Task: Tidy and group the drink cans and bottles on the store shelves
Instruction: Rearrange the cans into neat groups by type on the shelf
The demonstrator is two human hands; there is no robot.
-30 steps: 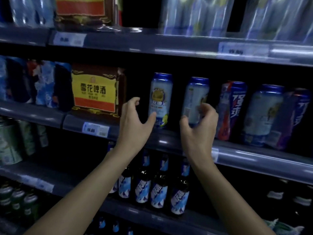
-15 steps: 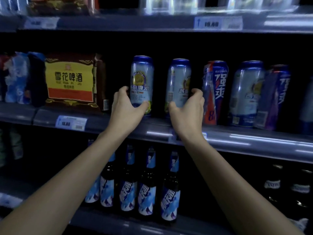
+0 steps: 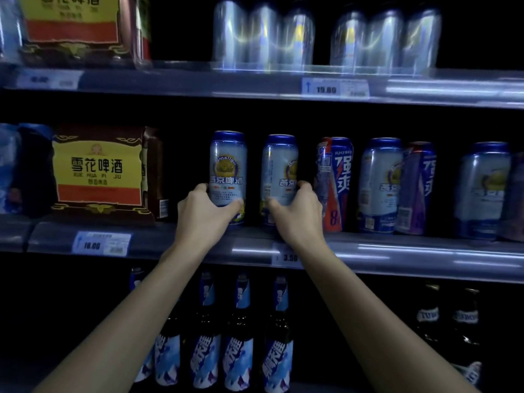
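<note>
I am working the middle shelf (image 3: pixel 425 252), with the shelf above (image 3: pixel 198 83) capping it. At its left end stands the Xuehua beer carton (image 3: pixel 99 168), and a row of tall cans runs right from there. Two matching silver-blue cans stand upright near the front edge. My left hand (image 3: pixel 204 212) is wrapped round the lower half of the left Yanjing can (image 3: pixel 228 160). My right hand (image 3: pixel 297 215) is clamped the same way on the right Yanjing can (image 3: pixel 279 163).

I judge this to be the grouping step: the pair is gripped but not yet set together. Next I should slide them side by side, keeping them upright.

There is dark open room between the two cans and between the left one and the carton. The red-and-blue can (image 3: pixel 334 177) stands just beside my right fingers, so there is little slack there. Headroom above the can tops is modest.
</note>
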